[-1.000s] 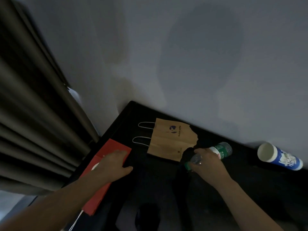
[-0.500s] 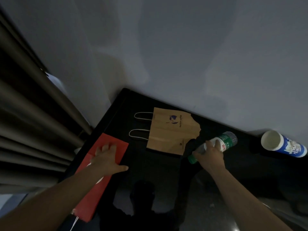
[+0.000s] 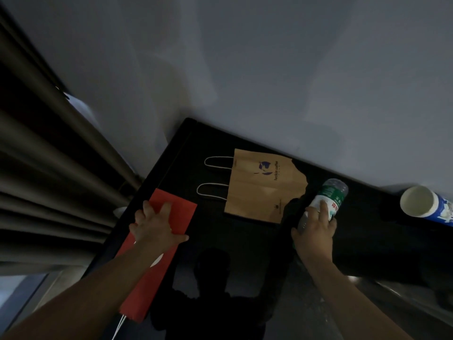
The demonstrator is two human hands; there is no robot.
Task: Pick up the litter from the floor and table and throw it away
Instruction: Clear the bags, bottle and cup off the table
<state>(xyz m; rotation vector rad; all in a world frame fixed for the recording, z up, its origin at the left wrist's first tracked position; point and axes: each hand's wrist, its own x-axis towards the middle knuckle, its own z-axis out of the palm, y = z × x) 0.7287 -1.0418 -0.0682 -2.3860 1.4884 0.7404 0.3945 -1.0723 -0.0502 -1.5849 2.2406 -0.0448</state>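
On a glossy black table (image 3: pixel 245 241) against a white wall lies a red paper bag (image 3: pixel 181 212) along the left edge. My left hand (image 3: pixel 153 228) rests flat on it, fingers spread. A torn brown paper bag (image 3: pixel 264 187) with white cord handles lies flat in the middle. To its right, my right hand (image 3: pixel 316 227) is closed around a clear plastic bottle (image 3: pixel 331 195) with a green and white label. A white and blue paper cup (image 3: pixel 426 204) lies on its side at the far right, mouth toward me.
Brown curtains (image 3: pixel 49 155) hang at the left, close to the table's left edge. The white wall (image 3: pixel 269 82) runs along the table's far edge. A strip of pale floor (image 3: pixel 19 290) shows at the lower left.
The view has closed in on the table. My right hand has shifted its hold up the bottle, index finger now over the label. My left hand has spread flatter on the red bag.
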